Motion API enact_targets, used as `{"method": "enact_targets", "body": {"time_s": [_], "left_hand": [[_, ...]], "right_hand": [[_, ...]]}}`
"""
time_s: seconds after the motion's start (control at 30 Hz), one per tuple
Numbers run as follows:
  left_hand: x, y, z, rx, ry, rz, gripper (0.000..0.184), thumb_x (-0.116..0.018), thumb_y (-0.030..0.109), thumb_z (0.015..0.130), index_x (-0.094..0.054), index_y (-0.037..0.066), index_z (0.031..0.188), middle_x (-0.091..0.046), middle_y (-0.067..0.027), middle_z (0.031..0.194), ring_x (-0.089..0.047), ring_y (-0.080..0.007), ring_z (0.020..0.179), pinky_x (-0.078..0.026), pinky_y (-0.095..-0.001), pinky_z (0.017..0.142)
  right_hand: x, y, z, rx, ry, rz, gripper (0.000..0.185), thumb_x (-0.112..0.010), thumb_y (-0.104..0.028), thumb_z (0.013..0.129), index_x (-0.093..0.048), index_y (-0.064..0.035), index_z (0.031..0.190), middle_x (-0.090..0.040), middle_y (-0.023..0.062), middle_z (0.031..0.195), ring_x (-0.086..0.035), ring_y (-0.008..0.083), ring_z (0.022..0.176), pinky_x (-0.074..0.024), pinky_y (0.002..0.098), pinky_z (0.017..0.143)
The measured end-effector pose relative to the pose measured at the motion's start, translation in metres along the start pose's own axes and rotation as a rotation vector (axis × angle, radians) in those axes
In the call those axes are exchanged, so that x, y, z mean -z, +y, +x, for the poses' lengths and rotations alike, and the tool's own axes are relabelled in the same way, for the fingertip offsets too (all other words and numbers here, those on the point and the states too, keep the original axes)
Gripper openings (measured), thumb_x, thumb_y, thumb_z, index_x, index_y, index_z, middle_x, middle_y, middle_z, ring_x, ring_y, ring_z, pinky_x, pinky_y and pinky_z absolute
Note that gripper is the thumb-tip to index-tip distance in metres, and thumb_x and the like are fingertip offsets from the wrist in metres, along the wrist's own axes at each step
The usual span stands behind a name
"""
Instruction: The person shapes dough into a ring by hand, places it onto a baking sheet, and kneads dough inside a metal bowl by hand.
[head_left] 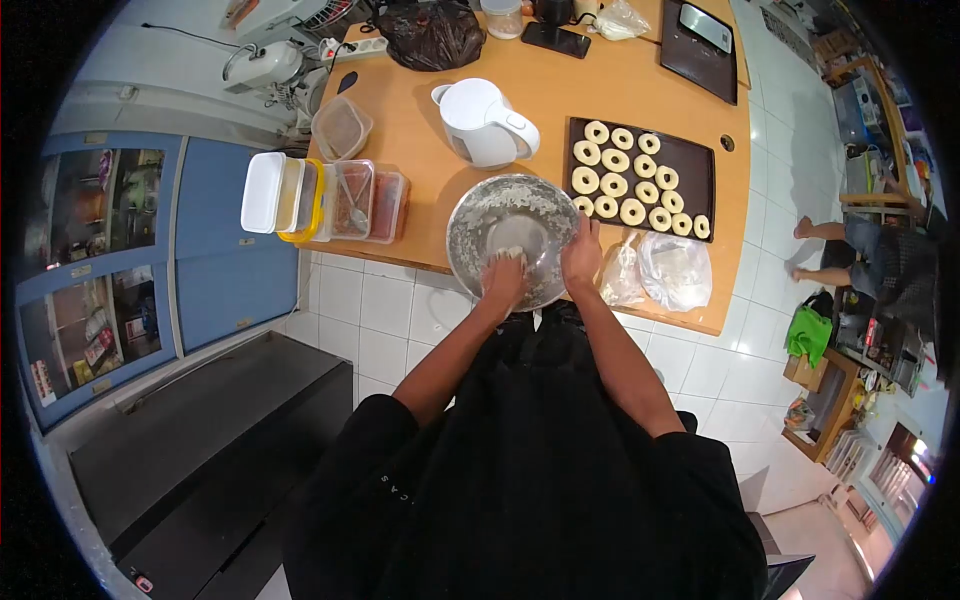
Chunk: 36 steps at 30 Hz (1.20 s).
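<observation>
A metal bowl (pixel 465 230) with pale dough residue on its wall stands at the table's front edge. My left hand (pixel 504 277) is inside the bowl near its lower rim, fingers pressed together on a bit of pale dough. My right hand (pixel 581 257) grips the bowl's right rim, the thumb and fingers around the edge. Right of the bowl lies a dark tray (pixel 695 165) holding several ring-shaped pieces of dough (pixel 585 180). Two plastic bags (pixel 675 270) (pixel 622 280) lie below the tray, close to my right hand.
A white kettle (pixel 478 120) stands behind the bowl. Plastic containers (pixel 352 200) are grouped at the left of the wooden table (pixel 400 100). A black bag (pixel 430 35), a phone (pixel 556 39) and a scale (pixel 706 28) sit at the back. Another person (pixel 880 265) is at the far right.
</observation>
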<state>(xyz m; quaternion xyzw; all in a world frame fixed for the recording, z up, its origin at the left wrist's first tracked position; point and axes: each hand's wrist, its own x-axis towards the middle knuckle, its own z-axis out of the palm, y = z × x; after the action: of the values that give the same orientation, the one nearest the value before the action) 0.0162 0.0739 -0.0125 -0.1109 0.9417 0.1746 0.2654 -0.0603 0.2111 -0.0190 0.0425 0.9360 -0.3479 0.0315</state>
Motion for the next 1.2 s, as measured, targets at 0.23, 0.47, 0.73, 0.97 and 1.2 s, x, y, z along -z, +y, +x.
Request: {"method": "enact_targets", "body": {"time_s": [0.23, 0.47, 0.73, 0.97, 1.2], "left_hand": [[-0.047, -0.044, 0.035, 0.016, 0.277, -0.068, 0.05, -0.058, 0.015, 0.086, -0.043, 0.015, 0.134, -0.045, -0.0222, 0.136, -0.046, -0.0416, 0.122, -0.044, -0.0485, 0.095], [-0.016, -0.027, 0.045, -0.005, 0.181, 0.043, 0.031, -0.046, 0.01, 0.09, -0.058, 0.008, 0.119, -0.065, -0.0177, 0.101, -0.066, -0.0329, 0.086, -0.052, -0.0441, 0.08], [-0.013, -0.056, 0.087, 0.024, 0.362, -0.15, 0.025, -0.054, 0.016, 0.086, -0.064, 0.004, 0.107, -0.065, -0.021, 0.089, -0.066, -0.0382, 0.078, -0.052, -0.047, 0.072], [-0.024, -0.028, 0.014, -0.148, 0.365, 0.166, 0.053, -0.056, 0.02, 0.085, -0.043, 0.008, 0.135, -0.052, -0.0203, 0.128, -0.053, -0.0347, 0.116, -0.046, -0.0475, 0.092], [0.003, -0.035, 0.0, -0.009, -0.229, -0.056, 0.049, -0.057, 0.02, 0.085, -0.046, 0.008, 0.132, -0.038, -0.0224, 0.141, -0.047, -0.0392, 0.122, -0.042, -0.0494, 0.098]], "right_hand": [[0.0, 0.001, -0.001, 0.023, 0.006, 0.031, 0.04, -0.051, 0.001, 0.085, -0.05, -0.0079, 0.124, -0.051, 0.0169, 0.111, -0.058, 0.0423, 0.091, -0.0479, 0.0499, 0.074], [-0.006, 0.001, -0.002, 0.004, 0.037, 0.023, 0.042, -0.051, 0.001, 0.084, -0.05, -0.0078, 0.125, -0.051, 0.017, 0.112, -0.058, 0.0423, 0.091, -0.0481, 0.0495, 0.074], [-0.001, -0.001, -0.003, 0.015, 0.025, 0.009, 0.04, -0.051, -0.001, 0.086, -0.049, -0.0079, 0.125, -0.051, 0.017, 0.112, -0.058, 0.0427, 0.09, -0.0479, 0.0497, 0.074], [-0.01, -0.002, -0.002, -0.004, 0.062, 0.009, 0.038, -0.051, -0.002, 0.086, -0.051, -0.0108, 0.123, -0.051, 0.0162, 0.111, -0.058, 0.0421, 0.089, -0.048, 0.0496, 0.072], [-0.01, 0.001, 0.002, 0.018, 0.039, 0.015, 0.043, -0.055, 0.0, 0.08, -0.052, -0.0114, 0.121, -0.051, 0.0153, 0.107, -0.059, 0.0401, 0.09, -0.0492, 0.0491, 0.073]]}}
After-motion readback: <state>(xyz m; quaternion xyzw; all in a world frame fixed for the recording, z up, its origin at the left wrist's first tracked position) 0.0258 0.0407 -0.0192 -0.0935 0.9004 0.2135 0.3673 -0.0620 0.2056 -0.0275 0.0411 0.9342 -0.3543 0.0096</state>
